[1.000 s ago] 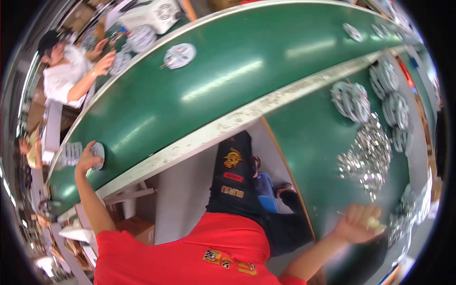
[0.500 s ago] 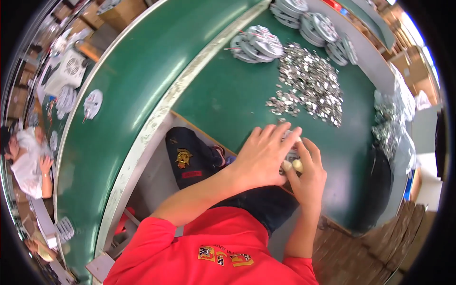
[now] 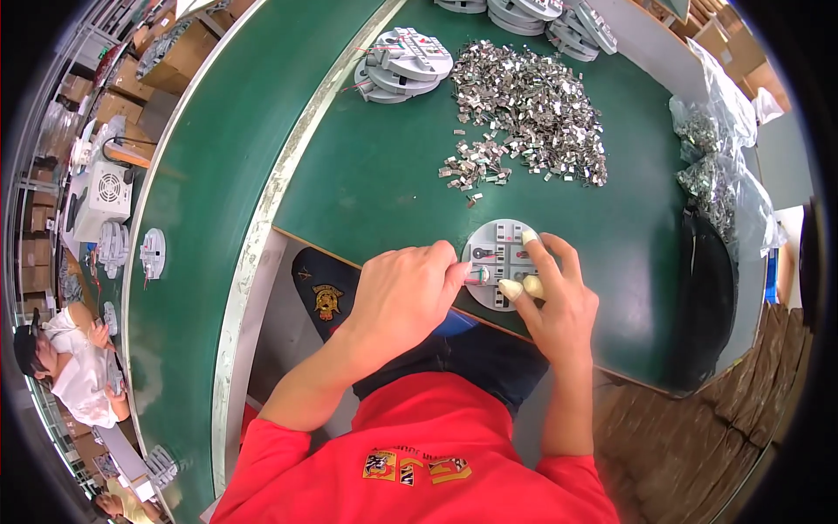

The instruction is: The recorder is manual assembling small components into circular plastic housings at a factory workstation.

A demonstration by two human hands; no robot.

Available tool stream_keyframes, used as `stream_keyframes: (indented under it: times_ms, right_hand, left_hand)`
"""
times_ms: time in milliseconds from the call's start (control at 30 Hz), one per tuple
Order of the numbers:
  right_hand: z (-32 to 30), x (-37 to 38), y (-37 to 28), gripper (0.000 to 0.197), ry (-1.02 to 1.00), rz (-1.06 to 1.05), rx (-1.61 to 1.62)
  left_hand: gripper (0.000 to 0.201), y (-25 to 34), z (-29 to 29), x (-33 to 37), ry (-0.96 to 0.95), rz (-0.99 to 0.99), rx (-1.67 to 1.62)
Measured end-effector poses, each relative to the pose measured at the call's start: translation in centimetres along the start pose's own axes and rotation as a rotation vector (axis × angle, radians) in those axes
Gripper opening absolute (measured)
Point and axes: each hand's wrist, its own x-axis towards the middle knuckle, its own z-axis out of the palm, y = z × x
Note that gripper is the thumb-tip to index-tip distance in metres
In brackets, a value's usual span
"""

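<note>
A round grey plastic housing (image 3: 499, 262) with small compartments, metal pieces and short red and green wires lies at the green table's front edge. My right hand (image 3: 563, 306) grips it from the right, with pale finger cots on the thumb and some fingertips. Thumb and curled fingers of my left hand (image 3: 397, 293) are pinched together at the housing's left edge, beside the wires. Whatever is in that pinch is hidden. Beyond the housing spreads a heap of small shiny metal clips (image 3: 532, 109), a few lying loose nearer to me.
Stacked grey housings (image 3: 406, 63) stand at the back left, with further stacks (image 3: 524, 13) along the back. Clear plastic bags (image 3: 711, 166) of metal parts and a black object (image 3: 694, 301) sit on the right. Left of a pale rail runs a green belt (image 3: 188, 218); co-workers sit beyond it.
My left hand has moved left, away from my right hand, and its fingers have curled into a pinch. The housing, mostly covered before, now shows between the hands. The whole view has shifted.
</note>
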Motion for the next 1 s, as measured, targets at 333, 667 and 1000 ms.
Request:
stream_keyframes:
  times_ms: [333,667,1000]
  right_hand:
    - [0.4,-0.3,-0.3,0.058,0.029,-0.017,-0.04]
    - [0.3,-0.2,-0.6,0.056,0.006,0.019,-0.019]
    - [-1.1,3.5,-2.7,0.05,0.072,-0.075,0.084]
  left_hand:
    - [0.022,-2.9,-0.6,5.1,-0.175,-0.153,-0.519]
    - [0.008,-6.4,2.3,7.2,0.213,0.33,-0.093]
    - [0.012,-6.8,2.8,6.5,0.216,0.007,-0.777]
